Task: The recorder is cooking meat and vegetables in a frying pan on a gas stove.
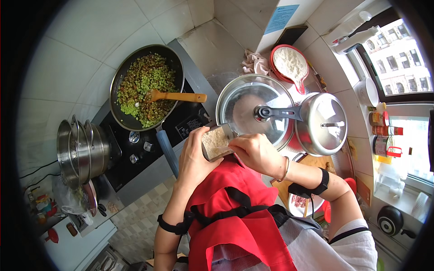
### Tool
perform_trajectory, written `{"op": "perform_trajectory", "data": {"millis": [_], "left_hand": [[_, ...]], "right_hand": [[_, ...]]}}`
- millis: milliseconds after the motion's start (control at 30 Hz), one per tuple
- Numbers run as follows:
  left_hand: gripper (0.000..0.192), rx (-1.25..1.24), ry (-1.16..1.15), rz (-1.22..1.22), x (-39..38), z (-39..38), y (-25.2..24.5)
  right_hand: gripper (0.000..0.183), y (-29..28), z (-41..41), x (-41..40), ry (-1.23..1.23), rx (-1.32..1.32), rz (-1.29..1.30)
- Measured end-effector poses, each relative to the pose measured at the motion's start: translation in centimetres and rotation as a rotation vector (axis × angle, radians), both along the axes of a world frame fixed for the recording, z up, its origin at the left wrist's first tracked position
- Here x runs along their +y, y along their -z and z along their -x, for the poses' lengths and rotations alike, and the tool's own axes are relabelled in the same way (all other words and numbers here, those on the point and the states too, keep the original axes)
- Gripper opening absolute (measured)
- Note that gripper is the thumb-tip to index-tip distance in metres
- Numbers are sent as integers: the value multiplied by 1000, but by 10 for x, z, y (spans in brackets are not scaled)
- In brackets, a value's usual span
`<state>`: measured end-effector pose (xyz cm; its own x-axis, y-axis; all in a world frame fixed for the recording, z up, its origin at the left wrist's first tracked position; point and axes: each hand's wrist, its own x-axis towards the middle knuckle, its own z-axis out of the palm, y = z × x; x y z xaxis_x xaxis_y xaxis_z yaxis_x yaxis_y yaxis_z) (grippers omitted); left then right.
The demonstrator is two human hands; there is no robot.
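Note:
My left hand (192, 159) is wrapped around a small square container, whose wall (231, 132) faces my right hand. Pale, coarse powder (214, 139) fills part of it. Pinched in the fingers of my right hand (256, 152) is a small pale spoon (223, 148), its end in the powder and its grip hidden by the fingers. Beyond my left hand, a dark frying pan (174, 58) with a blue handle (166, 152) sits on the cooktop (125, 152). Finely chopped green and brown food (145, 79) covers its bottom, and a wooden spatula (181, 97) rests in it across the rim.
A glass-lidded pan (237, 91) stands just past my right hand, beside a steel pressure cooker (321, 127). Behind them are a red bowl (272, 61) of white flour and a crumpled cloth (255, 62). Stacked steel pots (98, 152) stand left; cut meat (299, 201) is at lower right.

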<state>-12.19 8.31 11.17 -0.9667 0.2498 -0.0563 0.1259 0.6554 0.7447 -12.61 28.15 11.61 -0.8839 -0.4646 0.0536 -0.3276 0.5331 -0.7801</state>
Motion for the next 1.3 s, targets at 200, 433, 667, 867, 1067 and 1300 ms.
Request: {"op": "perform_trajectory", "data": {"millis": [200,433,667,867,1067,1300], "left_hand": [[79,15,4,0,2,-1,2],[80,-4,-40,-18,3,-2,6],[79,-5,-19,16,11,-2,0],[80,3,-26,20,10,-3,3],[80,-8,-16,30,10,-3,3],[80,4,4,14,9,-2,1]], "right_hand": [[10,-3,-2,0,-18,63,-57],[6,-4,1,4,78,96,54],[8,6,1,-2,83,227,-123],[11,5,4,0,197,128,15],[14,-4,3,4,130,133,14],[12,-5,2,14,-13,168,-63]]}}
